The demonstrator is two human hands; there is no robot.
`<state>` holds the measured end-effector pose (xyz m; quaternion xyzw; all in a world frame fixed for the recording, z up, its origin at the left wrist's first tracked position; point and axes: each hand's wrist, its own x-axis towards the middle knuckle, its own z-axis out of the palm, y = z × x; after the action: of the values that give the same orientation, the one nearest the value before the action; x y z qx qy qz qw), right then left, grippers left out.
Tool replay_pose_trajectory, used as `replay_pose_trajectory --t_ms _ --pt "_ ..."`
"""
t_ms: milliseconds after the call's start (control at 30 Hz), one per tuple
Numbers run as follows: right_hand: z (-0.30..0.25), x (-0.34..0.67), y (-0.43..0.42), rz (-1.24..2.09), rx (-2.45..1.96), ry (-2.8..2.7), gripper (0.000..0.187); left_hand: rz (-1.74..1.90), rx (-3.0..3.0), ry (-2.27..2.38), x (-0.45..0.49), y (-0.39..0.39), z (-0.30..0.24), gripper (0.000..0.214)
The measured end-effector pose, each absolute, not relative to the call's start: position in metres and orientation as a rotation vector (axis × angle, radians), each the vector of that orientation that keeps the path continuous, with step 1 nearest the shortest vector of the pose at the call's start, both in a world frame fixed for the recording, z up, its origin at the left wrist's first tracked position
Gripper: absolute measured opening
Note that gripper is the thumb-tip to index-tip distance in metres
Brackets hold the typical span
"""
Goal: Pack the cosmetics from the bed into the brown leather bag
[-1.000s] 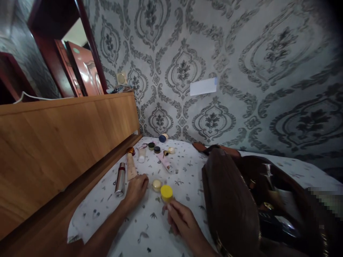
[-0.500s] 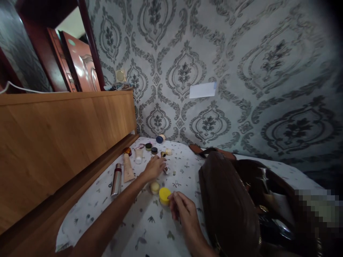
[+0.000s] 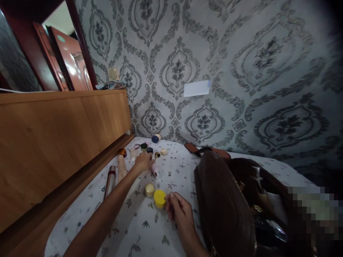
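Working two-handed over a white, leaf-patterned cloth (image 3: 186,178).
A slender silver bottle (image 3: 109,182) is lying at left; the left hand (image 3: 144,162) is poised by a slim pink, silver-capped tube (image 3: 155,172), its grip hidden. A round yellow-lidded jar (image 3: 160,199) is sitting at the right hand's (image 3: 182,211) bunched fingertips, whether clamped one cannot tell; a light, even pinch should suit its side.

Spread with white printed sheet (image 3: 184,184) | bears brown bag (image 3: 221,203) at right | bears yellow-lidded jar (image 3: 160,198) beside cream-lidded jar (image 3: 149,190) | bears pink tube (image 3: 155,171), metallic bottle (image 3: 110,179) farther left
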<state>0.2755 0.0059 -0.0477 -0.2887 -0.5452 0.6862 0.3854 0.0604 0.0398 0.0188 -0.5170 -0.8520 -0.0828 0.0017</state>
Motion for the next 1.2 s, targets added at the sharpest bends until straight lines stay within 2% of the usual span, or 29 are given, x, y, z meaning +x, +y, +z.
replay_pose_trajectory --t_ms 167,367,633,800,1000,1200 --pt "-0.051 0.275 0.008 1.768 -0.755 -1.402 0.061 -0.243 -1.532 -2.635 0.056 0.046 0.018 0.021" --pt "-0.051 0.275 0.008 1.803 -0.753 -1.408 0.065 -0.207 -1.655 -2.472 0.067 0.075 0.008 0.029" --pt "-0.052 0.274 0.009 1.809 -0.755 -1.384 0.069 -0.096 -1.8 -2.379 0.074 0.121 -0.01 0.064" --pt "-0.05 0.275 0.009 1.807 -0.744 -1.389 0.069 -0.093 -1.889 -2.331 0.077 0.137 -0.017 0.055" --pt "-0.05 0.275 0.009 1.824 -0.724 -1.376 0.068 -0.246 -1.805 -2.423 0.069 0.137 -0.008 0.029" --pt "-0.051 0.274 0.009 1.83 -0.722 -1.366 0.068 -0.376 -1.91 -2.463 0.053 0.132 -0.003 0.027"
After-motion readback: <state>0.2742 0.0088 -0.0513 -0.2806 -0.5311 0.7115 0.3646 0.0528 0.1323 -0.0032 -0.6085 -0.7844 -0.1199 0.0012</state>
